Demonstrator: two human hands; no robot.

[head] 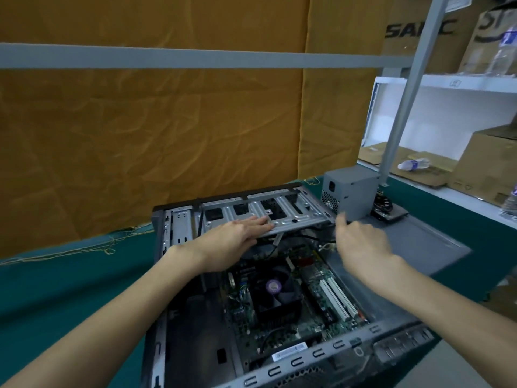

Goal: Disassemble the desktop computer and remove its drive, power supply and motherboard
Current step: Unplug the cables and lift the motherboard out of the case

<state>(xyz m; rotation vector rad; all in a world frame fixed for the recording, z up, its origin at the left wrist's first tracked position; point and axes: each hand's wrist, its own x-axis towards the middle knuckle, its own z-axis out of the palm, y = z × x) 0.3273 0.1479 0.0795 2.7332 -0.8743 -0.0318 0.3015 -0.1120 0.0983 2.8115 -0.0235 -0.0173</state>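
An open desktop case (195,331) lies on the green table. Inside it the motherboard (316,292) shows, with a black CPU fan (275,292) and white slots. A silver drive cage (279,211) is tilted up at the case's far end. My left hand (235,233) lies flat on the cage's near edge with straight fingers. My right hand (361,239) is at the cage's right corner, fingers curled, one finger pointing up; whether it holds anything is unclear. The grey power supply (351,194) stands outside the case at the back right, its cables (384,203) behind it.
The case's grey side panel (419,242) lies flat to the right. A dark drive-like item (391,214) sits on its far end. A yellow cloth wall (140,135) stands behind the table. White shelves (447,82) with cardboard boxes and bottles stand to the right.
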